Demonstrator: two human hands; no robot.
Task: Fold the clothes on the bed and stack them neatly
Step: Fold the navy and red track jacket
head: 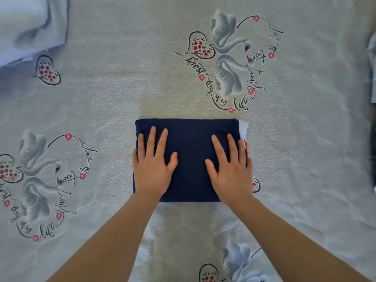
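— So where does the navy garment (pixel 189 159) lie?
— Mid-bed (pixel 122 88), folded, long axis left-right. Left hand (pixel 153 169) and right hand (pixel 230 171) press flat on it, fingers (pixel 160 141) straight, gripping nothing, equally near.

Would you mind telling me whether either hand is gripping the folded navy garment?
No, the left hand and the right hand both lie flat with straight fingers on top of the folded navy garment.

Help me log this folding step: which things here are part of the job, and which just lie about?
Job:
navy folded garment, under both flat hands
left hand
right hand
pale blue cloth, top left corner

Lying about:
swan-print bedsheet
dark items, right edge, unclear
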